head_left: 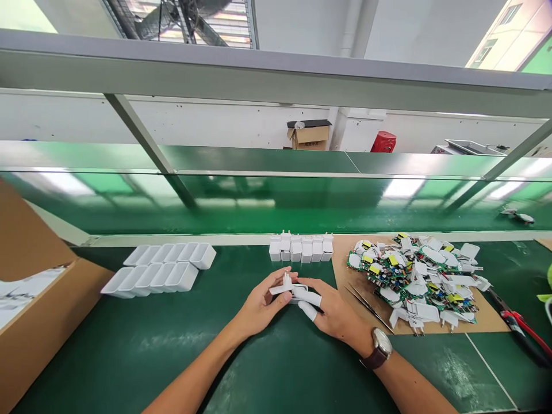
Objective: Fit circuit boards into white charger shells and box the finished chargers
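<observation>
Fingers (280,301) around white plug piece (284,287), print (313,145) on carton (311,135) illegible

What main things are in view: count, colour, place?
Open cardboard box: one, brown, left
Open plastic cases: many, white, left
Pinned plastic cases: at least six, white, rear centre
Circuit-board pieces: many, white-green-yellow, piled right
Flat sheet: one, brown, under pile
Metal tweezers: one, grey, beside pile
Pliers: one, red-black handled, right
Tabletop: one, green, below
Cardboard carton: one, brown, rear shelf
Plastic part: count unclear, white, held
Wristwatch: one, brown strap, right wrist
Left fingers: bare, centre
Right fingers: some white-covered, centre
</observation>
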`<state>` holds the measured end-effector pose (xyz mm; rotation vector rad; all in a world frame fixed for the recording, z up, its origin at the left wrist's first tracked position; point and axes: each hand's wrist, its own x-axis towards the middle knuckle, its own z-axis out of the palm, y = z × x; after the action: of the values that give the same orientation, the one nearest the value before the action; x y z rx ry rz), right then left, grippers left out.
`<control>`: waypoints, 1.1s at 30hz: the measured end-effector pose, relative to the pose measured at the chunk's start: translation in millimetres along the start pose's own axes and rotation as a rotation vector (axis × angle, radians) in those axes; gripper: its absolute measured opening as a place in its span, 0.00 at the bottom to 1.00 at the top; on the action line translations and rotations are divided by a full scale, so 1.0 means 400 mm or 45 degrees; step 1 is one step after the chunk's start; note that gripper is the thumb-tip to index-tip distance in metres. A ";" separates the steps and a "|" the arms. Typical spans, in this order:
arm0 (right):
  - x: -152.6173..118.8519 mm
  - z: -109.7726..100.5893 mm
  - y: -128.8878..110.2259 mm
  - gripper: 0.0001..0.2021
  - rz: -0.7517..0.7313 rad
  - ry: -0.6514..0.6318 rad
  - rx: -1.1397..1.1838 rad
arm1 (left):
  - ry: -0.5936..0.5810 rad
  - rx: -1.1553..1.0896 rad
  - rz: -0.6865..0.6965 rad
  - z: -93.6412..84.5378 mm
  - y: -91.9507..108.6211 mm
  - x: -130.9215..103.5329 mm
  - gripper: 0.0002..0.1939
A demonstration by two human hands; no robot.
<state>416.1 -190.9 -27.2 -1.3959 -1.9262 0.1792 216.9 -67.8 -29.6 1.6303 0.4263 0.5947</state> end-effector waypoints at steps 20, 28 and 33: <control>0.010 0.020 -0.002 0.22 -0.024 0.117 -0.004 | 0.250 0.293 0.277 0.020 -0.041 -0.010 0.34; 0.010 0.020 -0.011 0.22 0.012 -0.039 -0.140 | 0.177 0.474 0.456 -0.003 -0.035 0.000 0.14; 0.015 0.014 -0.024 0.20 0.049 -0.063 -0.165 | 0.165 0.520 0.537 -0.004 -0.028 0.006 0.13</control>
<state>404.3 -187.7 -23.5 -1.5275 -1.9825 0.1100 218.3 -63.4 -40.4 2.1028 0.3105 0.9804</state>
